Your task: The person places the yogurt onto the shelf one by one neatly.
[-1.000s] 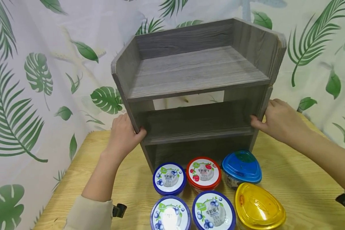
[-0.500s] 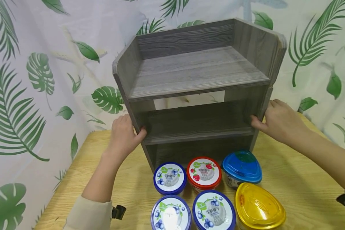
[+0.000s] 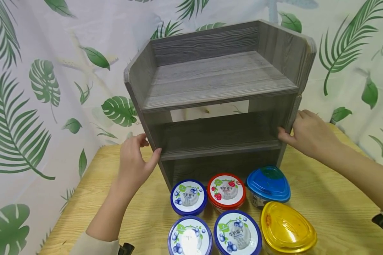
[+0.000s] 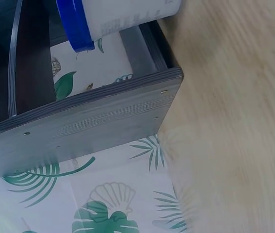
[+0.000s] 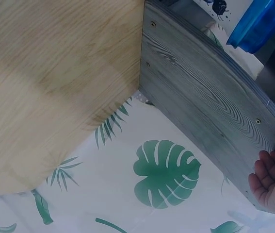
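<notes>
Clearly, 牛奶皮子 is printed on the red-lidded tub [image 3: 226, 193] before the shelf [image 3: 217, 79]. The shelf's left side, gripped a moment ago, is released by the left hand [image 3: 134, 164], thumb at the edge; its right side is grasped by the right hand [image 3: 311, 136]. Between both hands the shelf is framed.
</notes>
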The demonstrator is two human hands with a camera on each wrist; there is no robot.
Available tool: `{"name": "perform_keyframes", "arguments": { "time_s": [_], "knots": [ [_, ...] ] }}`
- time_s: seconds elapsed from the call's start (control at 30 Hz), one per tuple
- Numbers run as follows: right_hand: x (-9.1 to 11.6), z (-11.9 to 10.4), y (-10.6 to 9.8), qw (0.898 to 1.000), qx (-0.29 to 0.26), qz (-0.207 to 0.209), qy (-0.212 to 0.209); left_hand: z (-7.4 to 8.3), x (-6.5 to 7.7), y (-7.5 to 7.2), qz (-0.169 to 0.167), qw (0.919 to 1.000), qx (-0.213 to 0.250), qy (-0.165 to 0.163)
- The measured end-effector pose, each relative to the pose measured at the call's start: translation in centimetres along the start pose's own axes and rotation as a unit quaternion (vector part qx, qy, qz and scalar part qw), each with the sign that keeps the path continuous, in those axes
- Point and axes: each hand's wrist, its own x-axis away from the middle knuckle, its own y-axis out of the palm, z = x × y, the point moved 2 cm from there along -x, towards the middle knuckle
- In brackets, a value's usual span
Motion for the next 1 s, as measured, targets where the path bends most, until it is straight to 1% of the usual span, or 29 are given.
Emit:
{"name": "perform_keyframes", "arguments": {
  "time_s": [0.1,0.17,0.23,0.37,0.47,0.57,0.67,0.73,0.83,1.0],
  "knots": [
    [0.0,-0.1,0.1,1.0,0.002,0.0,-0.001,0.5,0.7,-0.4,0.03,0.999,0.008,0.031],
    [0.0,-0.1,0.1,1.0,0.005,-0.003,-0.001,0.8,1.1,-0.7,0.04,0.9975,0.006,0.058],
    [0.1,-0.1,0.1,1.0,0.007,-0.008,0.003,1.2,1.4,-0.9,0.042,0.9955,0.0,0.084],
    [0.2,-0.2,0.1,1.0,0.006,-0.011,0.006,2.0,2.0,-1.1,0.024,0.9906,-0.002,0.135],
    [0.1,-0.2,0.1,1.0,0.006,-0.002,0.002,2.5,2.3,-1.3,0.002,0.9854,0.01,0.17],
    [0.0,-0.2,0.1,1.0,0.002,0.006,-0.002,2.9,2.6,-1.5,-0.027,0.9761,0.035,0.213],
    [-0.1,-0.3,0.1,1.0,0.002,0.006,-0.003,3.3,3.1,-1.8,-0.058,0.9619,0.071,0.257],
    [-0.1,-0.3,0.1,1.0,0.004,0.005,-0.002,3.4,3.5,-2.0,-0.078,0.952,0.095,0.28],
    [-0.1,-0.3,0.1,1.0,0.005,0.004,0.001,3.6,3.9,-2.5,-0.099,0.941,0.116,0.302],
    [0.1,-0.3,0.0,1.0,-0.002,-0.002,0.017,4.0,4.7,-2.9,-0.106,0.9292,0.125,0.331]
  ]
}}
